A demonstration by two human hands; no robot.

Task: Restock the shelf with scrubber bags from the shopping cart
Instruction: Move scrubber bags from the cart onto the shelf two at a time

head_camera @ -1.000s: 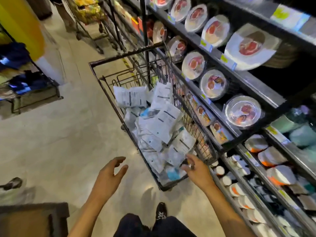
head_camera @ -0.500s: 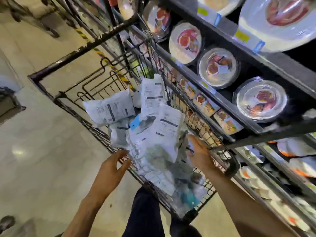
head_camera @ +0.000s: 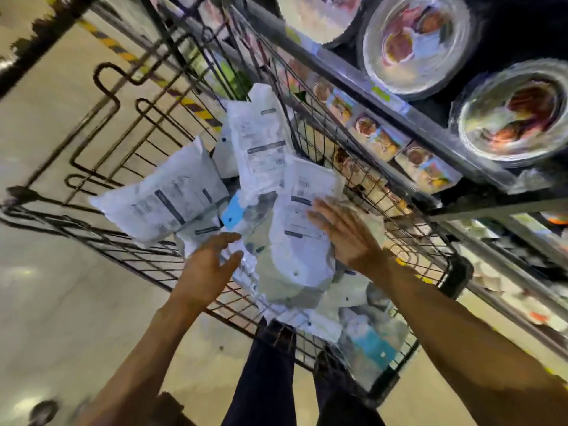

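A black wire shopping cart fills the middle of the view, heaped with several white scrubber bags with printed labels. One bag lies at the left of the heap and a tall one stands behind. My right hand lies with straight fingers on the right side of a large bag on top. My left hand reaches over the cart's near left rim, fingers spread, its tips at crumpled bags on the heap. Neither hand grips anything.
A dark shelf unit stands close along the cart's right side, holding round wrapped plates above and small boxed items below. Lower shelves at the right carry white packs. Pale floor with a yellow-black stripe lies to the left. My dark trouser legs show below.
The view has closed in on the cart. Both hands moved forward into the basket: the right from the cart's right rim onto the top bag, the left from outside the rim to the heap.
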